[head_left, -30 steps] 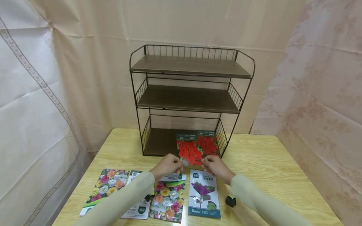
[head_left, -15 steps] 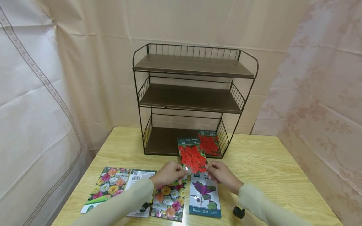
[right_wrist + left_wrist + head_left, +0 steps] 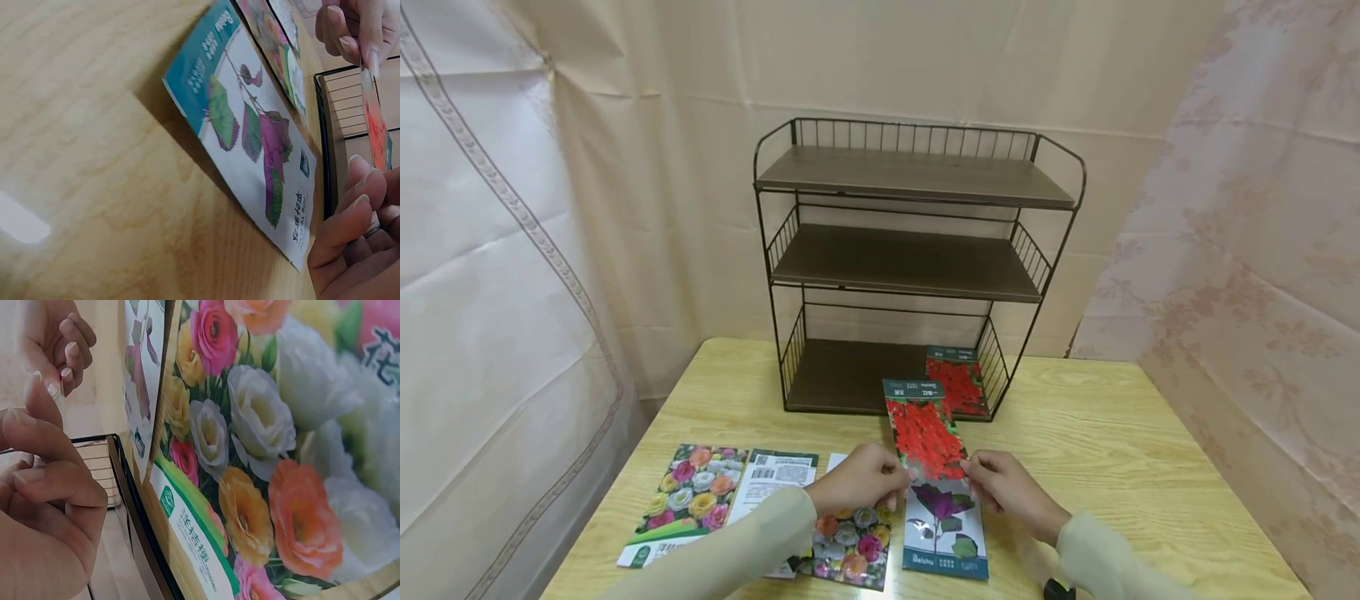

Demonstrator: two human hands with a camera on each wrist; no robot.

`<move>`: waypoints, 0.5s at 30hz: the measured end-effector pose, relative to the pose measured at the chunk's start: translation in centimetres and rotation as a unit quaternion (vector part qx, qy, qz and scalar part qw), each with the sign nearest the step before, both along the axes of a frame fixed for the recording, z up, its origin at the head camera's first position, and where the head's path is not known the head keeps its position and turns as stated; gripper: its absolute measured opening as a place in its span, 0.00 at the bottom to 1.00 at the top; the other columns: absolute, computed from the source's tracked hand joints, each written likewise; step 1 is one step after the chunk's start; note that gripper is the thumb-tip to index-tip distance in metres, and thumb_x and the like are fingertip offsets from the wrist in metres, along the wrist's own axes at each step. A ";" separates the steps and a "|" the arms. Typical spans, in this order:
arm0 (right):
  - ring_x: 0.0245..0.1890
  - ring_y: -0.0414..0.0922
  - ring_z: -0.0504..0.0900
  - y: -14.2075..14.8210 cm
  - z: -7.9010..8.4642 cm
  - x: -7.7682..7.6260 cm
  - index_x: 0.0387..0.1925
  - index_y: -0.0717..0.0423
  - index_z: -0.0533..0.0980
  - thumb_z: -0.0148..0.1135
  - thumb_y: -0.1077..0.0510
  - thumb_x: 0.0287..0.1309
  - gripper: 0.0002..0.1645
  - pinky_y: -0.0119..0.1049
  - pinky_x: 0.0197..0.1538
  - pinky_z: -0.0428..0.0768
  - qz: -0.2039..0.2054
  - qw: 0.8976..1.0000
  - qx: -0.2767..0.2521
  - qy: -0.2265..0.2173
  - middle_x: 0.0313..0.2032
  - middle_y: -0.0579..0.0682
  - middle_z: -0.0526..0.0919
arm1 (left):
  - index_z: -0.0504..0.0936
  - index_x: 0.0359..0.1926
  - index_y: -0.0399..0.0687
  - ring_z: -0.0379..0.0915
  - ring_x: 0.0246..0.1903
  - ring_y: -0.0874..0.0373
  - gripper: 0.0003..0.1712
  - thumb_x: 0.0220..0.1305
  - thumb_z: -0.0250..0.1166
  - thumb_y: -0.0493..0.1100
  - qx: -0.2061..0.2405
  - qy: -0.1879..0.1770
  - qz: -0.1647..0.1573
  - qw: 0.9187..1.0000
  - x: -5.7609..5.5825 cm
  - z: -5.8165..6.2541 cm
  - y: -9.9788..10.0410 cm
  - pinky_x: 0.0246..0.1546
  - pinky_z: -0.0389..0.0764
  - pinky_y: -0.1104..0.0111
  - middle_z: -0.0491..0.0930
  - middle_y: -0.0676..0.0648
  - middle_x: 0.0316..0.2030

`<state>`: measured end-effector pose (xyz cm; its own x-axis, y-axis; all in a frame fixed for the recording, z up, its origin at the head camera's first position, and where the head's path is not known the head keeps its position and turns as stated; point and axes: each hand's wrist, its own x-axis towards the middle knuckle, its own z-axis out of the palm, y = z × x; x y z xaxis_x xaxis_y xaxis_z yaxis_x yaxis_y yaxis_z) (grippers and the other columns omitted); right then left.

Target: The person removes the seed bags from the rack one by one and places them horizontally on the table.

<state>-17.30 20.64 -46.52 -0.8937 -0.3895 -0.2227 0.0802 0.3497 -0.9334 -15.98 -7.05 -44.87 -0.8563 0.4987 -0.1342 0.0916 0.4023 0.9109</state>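
Observation:
Both hands hold a seed packet with red flowers [image 3: 925,437] by its near corners, in front of the rack's bottom shelf. The left hand [image 3: 868,477] pinches the left corner and the right hand [image 3: 1011,487] the right one, between thumb and fingers. Under its near edge lies a white packet with a purple-leaved plant [image 3: 943,533], flat on the table. A second red-flower packet [image 3: 957,385] lies at the right end of the bottom shelf. Beneath the left hand is a packet of mixed roselike flowers [image 3: 250,444], partly covered by that arm in the head view.
The three-tier rack [image 3: 906,262] with black wire sides stands at the back of the wooden table [image 3: 1075,433]. To the left lie a colourful flower packet [image 3: 692,496] and a white packet with a barcode [image 3: 775,477]. Curtains hang behind and at both sides.
The held red-flower packet has come off the bottom shelf toward the person, drawn by both hands. It now overlaps the purple-leaf packet. The other packets have stayed in place.

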 end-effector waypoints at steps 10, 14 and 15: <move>0.16 0.39 0.64 1.1 -0.1 1.1 0.36 0.71 0.72 0.54 0.47 0.78 0.27 0.30 0.20 0.65 0.004 1.000 0.004 -0.010 0.23 0.50 0.78 | 0.88 0.30 0.41 0.54 0.11 0.65 0.20 0.75 0.63 0.49 0.006 -0.006 -0.021 1.000 0.8 -0.5 0.6 0.13 0.58 0.73 0.82 0.48 0.18; 0.16 0.39 0.64 1.4 -0.1 1.5 0.35 0.69 0.73 0.54 0.47 0.78 0.26 0.30 0.20 0.65 0.001 1.000 0.008 -0.011 0.24 0.50 0.79 | 0.88 0.30 0.41 0.53 0.11 0.65 0.20 0.75 0.63 0.50 0.019 -0.020 -0.027 0.999 1.2 -0.6 0.9 0.13 0.58 0.73 0.82 0.47 0.18; 0.16 0.39 0.64 1.4 -0.1 1.6 0.35 0.69 0.73 0.54 0.48 0.78 0.26 0.30 0.20 0.65 -0.001 1.000 0.007 -0.011 0.24 0.50 0.79 | 0.88 0.30 0.41 0.54 0.11 0.65 0.20 0.75 0.63 0.50 0.023 -0.025 -0.028 0.999 1.3 -0.6 0.9 0.13 0.58 0.72 0.82 0.46 0.19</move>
<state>-15.73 22.06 -46.67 -0.8891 -0.3851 -0.2475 0.1005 0.3632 -0.9263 -14.66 -6.14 -45.49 -0.8195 0.5526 -0.1519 0.0670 0.3556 0.9322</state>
